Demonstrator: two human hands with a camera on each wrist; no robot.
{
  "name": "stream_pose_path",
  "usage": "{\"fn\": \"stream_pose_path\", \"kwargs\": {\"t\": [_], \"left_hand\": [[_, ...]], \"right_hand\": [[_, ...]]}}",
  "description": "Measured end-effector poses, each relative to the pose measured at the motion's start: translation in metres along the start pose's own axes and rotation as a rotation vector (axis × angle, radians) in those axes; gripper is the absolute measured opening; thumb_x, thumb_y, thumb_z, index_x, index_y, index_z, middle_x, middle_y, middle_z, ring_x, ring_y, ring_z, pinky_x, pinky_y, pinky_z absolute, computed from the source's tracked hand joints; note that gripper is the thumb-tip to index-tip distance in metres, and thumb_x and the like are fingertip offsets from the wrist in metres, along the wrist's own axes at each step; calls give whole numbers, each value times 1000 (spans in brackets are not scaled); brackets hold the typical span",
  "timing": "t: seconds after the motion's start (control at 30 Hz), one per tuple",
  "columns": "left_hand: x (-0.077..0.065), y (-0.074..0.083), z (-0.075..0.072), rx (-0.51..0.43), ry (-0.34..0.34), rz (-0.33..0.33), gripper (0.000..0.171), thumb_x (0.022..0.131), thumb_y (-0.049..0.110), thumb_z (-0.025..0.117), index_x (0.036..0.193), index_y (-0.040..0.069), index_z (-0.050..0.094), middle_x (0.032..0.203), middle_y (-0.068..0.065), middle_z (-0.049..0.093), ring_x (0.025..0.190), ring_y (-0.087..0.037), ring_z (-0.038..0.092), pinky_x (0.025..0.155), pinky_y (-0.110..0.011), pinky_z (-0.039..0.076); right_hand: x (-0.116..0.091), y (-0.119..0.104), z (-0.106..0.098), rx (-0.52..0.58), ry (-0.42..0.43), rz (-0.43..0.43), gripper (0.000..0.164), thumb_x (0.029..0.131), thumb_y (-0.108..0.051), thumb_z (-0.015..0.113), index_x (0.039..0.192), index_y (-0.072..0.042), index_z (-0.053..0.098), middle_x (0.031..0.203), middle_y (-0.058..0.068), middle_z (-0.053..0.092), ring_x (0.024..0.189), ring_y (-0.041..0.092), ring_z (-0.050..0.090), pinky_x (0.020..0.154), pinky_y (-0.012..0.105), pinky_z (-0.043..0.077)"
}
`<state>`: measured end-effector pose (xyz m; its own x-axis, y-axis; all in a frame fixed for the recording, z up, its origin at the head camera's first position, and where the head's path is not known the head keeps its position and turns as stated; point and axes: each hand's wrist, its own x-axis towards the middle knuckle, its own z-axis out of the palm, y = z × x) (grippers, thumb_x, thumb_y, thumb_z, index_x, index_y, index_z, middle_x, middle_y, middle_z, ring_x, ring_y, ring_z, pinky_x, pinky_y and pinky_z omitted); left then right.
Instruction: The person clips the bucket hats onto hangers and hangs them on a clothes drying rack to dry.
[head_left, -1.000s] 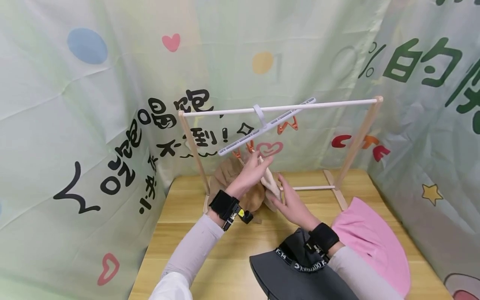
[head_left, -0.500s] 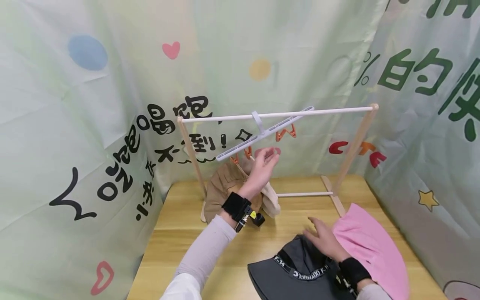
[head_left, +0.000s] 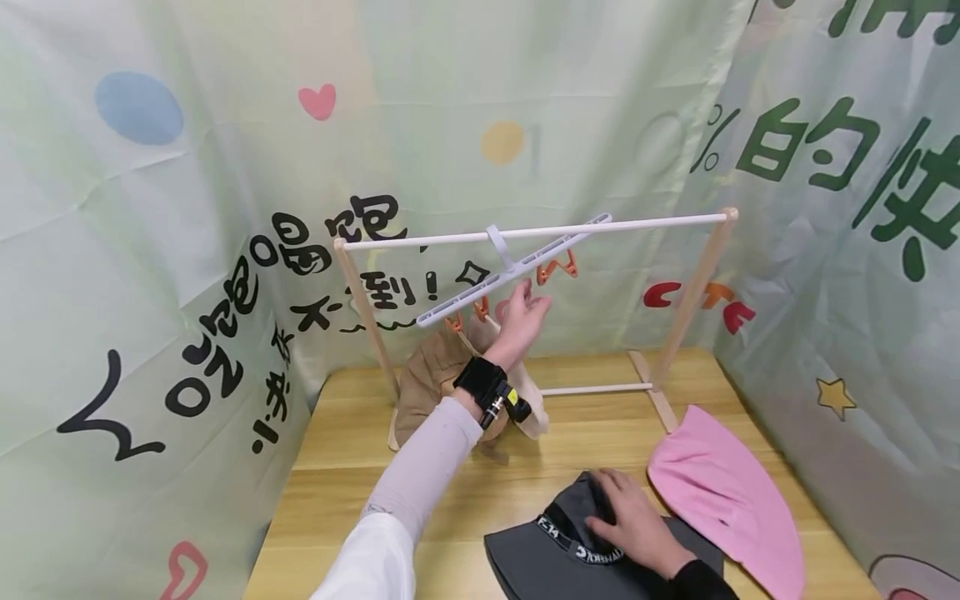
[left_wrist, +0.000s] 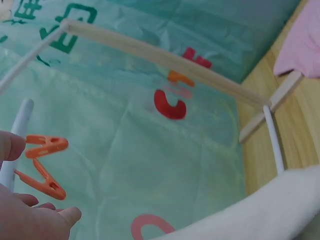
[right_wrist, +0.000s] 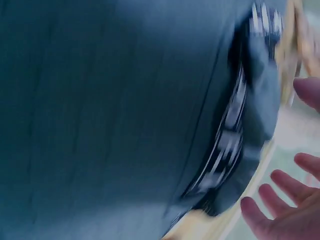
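A light purple hanger [head_left: 465, 297] hangs at a slant from the rack's white rod. Two orange clips [head_left: 481, 308] at its near end hold a brown hat [head_left: 427, 379] with a pale lining. My left hand [head_left: 519, 323] is raised just below the hanger's middle, fingers loosely bent and holding nothing. In the left wrist view, more orange clips [left_wrist: 49, 146] hang beyond its fingertips. My right hand [head_left: 637, 521] is over the crown of a dark grey hat [head_left: 521, 550] with a lettered band. Its fingers are spread in the right wrist view, beside the blurred hat.
A folded pink hat [head_left: 727, 492] lies at the right of the wooden table [head_left: 345, 492], beside the grey one. The rack's wooden legs [head_left: 693, 292] stand at either side, joined low down by a white bar [head_left: 592, 389]. Printed cloth walls enclose the back and sides.
My right hand has left the brown hat's side and come down to the grey hat. My left hand has let go of the brown hat's edge and stays near the hanger.
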<state>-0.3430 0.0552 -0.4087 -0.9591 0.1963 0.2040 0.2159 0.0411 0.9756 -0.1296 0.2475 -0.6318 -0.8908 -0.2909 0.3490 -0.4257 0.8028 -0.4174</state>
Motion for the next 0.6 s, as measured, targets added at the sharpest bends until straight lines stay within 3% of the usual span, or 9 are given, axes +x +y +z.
{"fn": "stream_pose_path", "kwargs": {"t": [0.17, 0.3, 0.47, 0.6], "left_hand": [[15, -4, 4, 74, 16, -5, 74, 98, 34, 62, 157, 13, 23, 160, -8, 26, 136, -24, 40, 108, -36, 39], [25, -6, 5, 132, 22, -25, 72, 96, 42, 63, 155, 19, 30, 158, -3, 31, 141, -22, 32, 113, -40, 33], [40, -13, 8, 53, -2, 22, 50, 98, 30, 64, 142, 14, 48, 146, -8, 49, 132, -19, 45, 106, -36, 42], [45, -18, 12, -15, -19, 65, 39, 95, 17, 67, 131, 9, 55, 135, -15, 57, 121, -20, 55, 97, -29, 49]], "right_hand": [[3, -30, 9, -32, -122, -144, 74, 77, -38, 82, 139, -9, 54, 131, 15, 56, 120, 31, 50, 91, 57, 45], [12, -42, 18, -26, -274, -281, 74, 81, -43, 79, 143, -12, 50, 137, 15, 52, 126, 32, 45, 94, 58, 43], [41, -49, 26, 2, -490, -424, 87, 78, -53, 79, 147, -14, 44, 144, 11, 48, 134, 30, 39, 100, 57, 39], [63, -55, 35, -39, -614, -516, 94, 70, -65, 79, 143, -15, 48, 135, 2, 52, 124, 20, 46, 100, 48, 40]]}}
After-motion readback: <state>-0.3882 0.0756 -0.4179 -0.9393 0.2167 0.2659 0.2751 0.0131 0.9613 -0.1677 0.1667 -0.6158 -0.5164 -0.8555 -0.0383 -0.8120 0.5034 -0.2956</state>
